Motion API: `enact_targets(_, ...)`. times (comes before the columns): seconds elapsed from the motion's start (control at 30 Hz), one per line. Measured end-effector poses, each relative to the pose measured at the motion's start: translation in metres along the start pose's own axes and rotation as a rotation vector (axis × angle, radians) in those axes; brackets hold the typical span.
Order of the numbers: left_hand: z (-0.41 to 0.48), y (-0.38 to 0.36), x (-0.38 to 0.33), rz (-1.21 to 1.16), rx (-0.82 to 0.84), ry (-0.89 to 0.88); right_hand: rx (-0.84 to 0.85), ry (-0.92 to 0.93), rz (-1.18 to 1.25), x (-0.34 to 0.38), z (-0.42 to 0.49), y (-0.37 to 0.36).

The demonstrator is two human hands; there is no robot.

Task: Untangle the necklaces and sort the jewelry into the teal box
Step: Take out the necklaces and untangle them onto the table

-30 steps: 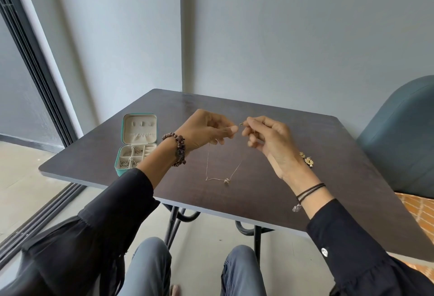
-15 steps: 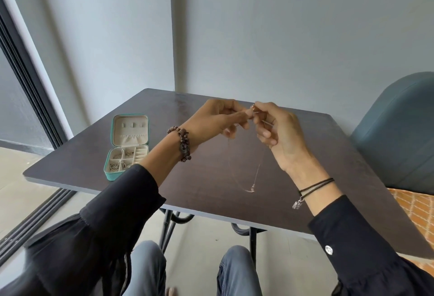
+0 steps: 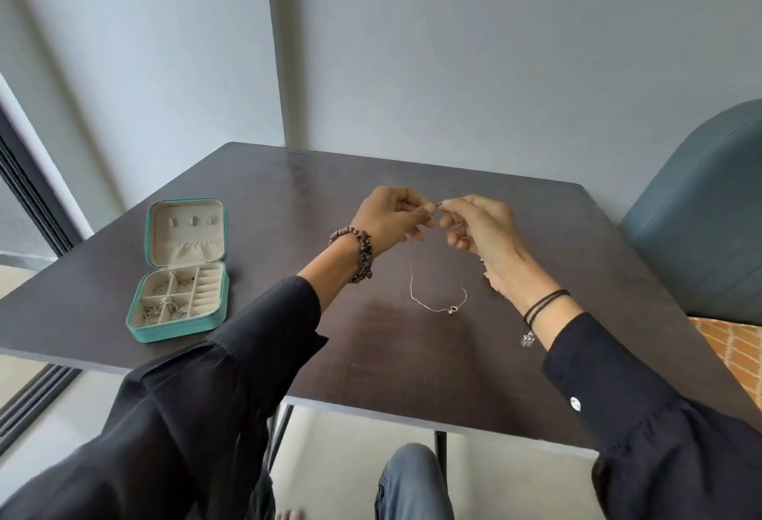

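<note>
A thin silver necklace (image 3: 416,297) hangs in a loop from both hands, its low end with a small ring pendant touching the dark table (image 3: 288,198). My left hand (image 3: 391,216) and my right hand (image 3: 480,226) meet above the table's middle, each pinching an end of the chain at the clasp. The open teal jewelry box (image 3: 177,325) lies on the table's left side, lid back, with several chains in its cream compartments. A small piece of jewelry (image 3: 486,272) peeks out from under my right wrist.
A blue-grey chair (image 3: 701,222) stands against the table's right side. Grey walls meet in a corner behind the table. A sliding door frame (image 3: 29,198) runs along the left. My knees show below the table's front edge.
Both hands first rose, lifting the necklace off the table, then came down slightly so the pendant end lies on the table again. The fingertips have stayed together at the clasp.
</note>
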State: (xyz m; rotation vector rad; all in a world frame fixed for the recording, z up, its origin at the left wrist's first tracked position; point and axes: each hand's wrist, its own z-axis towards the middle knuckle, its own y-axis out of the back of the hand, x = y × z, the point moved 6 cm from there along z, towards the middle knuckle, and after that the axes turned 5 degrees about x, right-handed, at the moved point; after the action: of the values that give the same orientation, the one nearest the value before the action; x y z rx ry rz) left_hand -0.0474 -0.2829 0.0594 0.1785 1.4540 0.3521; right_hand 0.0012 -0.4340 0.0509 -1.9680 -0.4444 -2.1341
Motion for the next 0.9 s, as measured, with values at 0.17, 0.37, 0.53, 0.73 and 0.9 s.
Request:
enact_targets(0.17,0.045,-0.003,0.024,0.081,-0.047,0.006,-0.05,-0.041,-0.179,-0.023,0.05,0.007)
enact_targets(0.37,0.084,-0.005,0.05,0.216,-0.119,0.031,-0.117,-0.071,-0.409,-0.05,0.102,0.011)
enact_targets(0.53,0.098,-0.01,0.065,0.305,-0.111,0.054,-0.128,-0.023,-0.691,-0.051,0.11,0.005)
enact_targets(0.73,0.093,-0.004,0.065,0.309,-0.128,0.066,-0.099,0.019,-0.751,-0.048,0.106,-0.006)
enact_targets(0.9,0.067,0.009,0.056,0.318,-0.131,0.041,-0.067,0.06,-0.762,-0.038,0.084,-0.021)
